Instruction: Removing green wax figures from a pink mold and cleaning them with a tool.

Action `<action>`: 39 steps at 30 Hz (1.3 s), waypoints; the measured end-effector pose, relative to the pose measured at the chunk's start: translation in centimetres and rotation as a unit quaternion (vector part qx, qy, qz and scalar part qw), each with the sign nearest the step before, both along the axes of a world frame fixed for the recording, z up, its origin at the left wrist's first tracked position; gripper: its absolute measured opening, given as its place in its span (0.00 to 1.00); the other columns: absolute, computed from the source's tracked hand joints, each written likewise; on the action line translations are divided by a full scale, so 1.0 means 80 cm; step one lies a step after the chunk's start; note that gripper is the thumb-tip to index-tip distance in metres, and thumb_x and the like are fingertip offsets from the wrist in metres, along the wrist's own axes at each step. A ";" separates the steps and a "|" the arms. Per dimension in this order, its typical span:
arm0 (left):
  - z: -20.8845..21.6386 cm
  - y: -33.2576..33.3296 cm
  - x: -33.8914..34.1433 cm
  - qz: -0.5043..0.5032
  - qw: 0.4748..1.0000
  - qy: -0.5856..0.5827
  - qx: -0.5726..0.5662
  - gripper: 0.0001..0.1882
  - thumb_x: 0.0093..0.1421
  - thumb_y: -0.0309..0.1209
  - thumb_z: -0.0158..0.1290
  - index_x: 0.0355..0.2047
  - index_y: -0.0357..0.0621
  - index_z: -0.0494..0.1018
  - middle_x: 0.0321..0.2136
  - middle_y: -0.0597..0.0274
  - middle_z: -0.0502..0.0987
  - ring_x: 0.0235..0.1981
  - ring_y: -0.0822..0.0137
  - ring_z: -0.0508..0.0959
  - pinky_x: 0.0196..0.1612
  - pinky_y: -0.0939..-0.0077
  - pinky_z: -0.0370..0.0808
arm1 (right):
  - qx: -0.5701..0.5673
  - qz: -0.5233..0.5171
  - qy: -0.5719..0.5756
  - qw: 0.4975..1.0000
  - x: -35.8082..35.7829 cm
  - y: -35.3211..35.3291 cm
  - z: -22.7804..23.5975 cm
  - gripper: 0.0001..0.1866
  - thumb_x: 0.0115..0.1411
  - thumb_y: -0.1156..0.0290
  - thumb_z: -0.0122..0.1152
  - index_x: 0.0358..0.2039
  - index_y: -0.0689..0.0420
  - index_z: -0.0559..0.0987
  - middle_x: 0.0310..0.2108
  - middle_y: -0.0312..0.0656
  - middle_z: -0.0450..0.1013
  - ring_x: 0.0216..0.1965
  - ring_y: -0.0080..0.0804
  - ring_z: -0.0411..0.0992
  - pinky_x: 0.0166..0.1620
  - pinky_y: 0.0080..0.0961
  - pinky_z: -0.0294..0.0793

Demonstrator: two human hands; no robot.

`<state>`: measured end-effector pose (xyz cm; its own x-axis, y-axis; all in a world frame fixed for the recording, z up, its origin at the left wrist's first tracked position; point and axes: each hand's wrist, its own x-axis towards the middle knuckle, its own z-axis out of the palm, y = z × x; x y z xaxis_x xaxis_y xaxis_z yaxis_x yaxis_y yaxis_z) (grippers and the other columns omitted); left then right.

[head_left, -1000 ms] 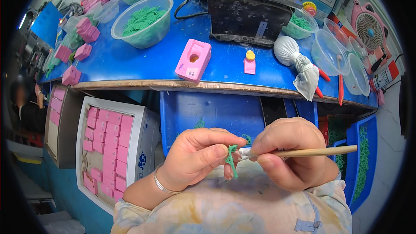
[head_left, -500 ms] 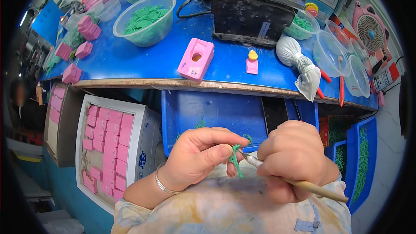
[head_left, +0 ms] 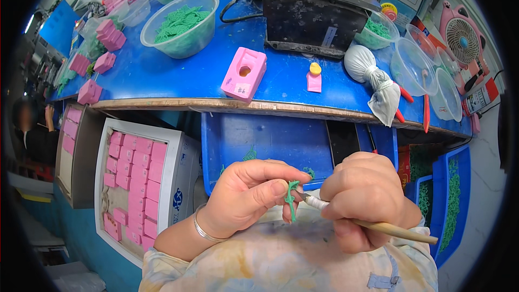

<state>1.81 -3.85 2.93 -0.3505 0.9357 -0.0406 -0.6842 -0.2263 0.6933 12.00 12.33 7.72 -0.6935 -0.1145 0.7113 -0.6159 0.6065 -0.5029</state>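
Observation:
Between the thumb and fingers of my left hand (head_left: 251,192) is a small branching green piece (head_left: 291,201), its lower end hanging down. My right hand (head_left: 365,200) is wrapped round a thin knife (head_left: 397,231) with a wooden handle and a white wrapping near the blade. The blade tip lies at the right side of the green piece, by my left fingertips; whether it touches cannot be made out. Both hands are above my lap, in front of a blue drawer tray (head_left: 265,135) with some green pieces in it.
On the blue bench (head_left: 200,78) stand a pink block mould (head_left: 245,74), a bowl of green pieces (head_left: 180,24), a dark machine (head_left: 308,21) and a tied white cloth bag (head_left: 373,78). A tray of pink blocks (head_left: 135,178) is at left; blue bins (head_left: 451,205) at right.
The green piece has turned slightly in my left fingers and hangs more upright. The knife has shifted a little, its handle end slightly right and up. At far left, another person's hand has moved.

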 end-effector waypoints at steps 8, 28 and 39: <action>-0.017 -0.002 -0.005 -0.051 0.991 -0.089 0.083 0.15 0.61 0.26 0.48 0.47 0.32 0.69 0.36 0.50 0.76 0.33 0.63 0.77 0.34 0.69 0.77 | -0.010 -0.007 0.050 0.999 0.005 0.006 -0.007 0.09 0.40 0.74 0.60 0.25 0.60 0.75 0.20 0.39 0.70 0.15 0.28 0.67 0.16 0.20 0.61; -0.006 -0.001 -0.003 0.062 0.973 0.220 -0.025 0.15 0.63 0.33 0.48 0.44 0.34 0.73 0.26 0.63 0.70 0.25 0.74 0.72 0.27 0.82 0.70 | 0.063 -0.053 0.093 0.992 0.016 0.004 -0.036 0.11 0.42 0.72 0.61 0.30 0.57 0.78 0.24 0.40 0.70 0.15 0.23 0.66 0.16 0.17 0.59; 0.002 0.001 0.002 0.071 0.982 0.173 -0.012 0.13 0.63 0.25 0.45 0.46 0.33 0.72 0.27 0.62 0.69 0.24 0.74 0.73 0.24 0.83 0.71 | 0.028 -0.029 0.124 0.991 0.014 0.003 -0.046 0.09 0.45 0.72 0.59 0.28 0.61 0.76 0.20 0.38 0.69 0.13 0.24 0.64 0.15 0.19 0.57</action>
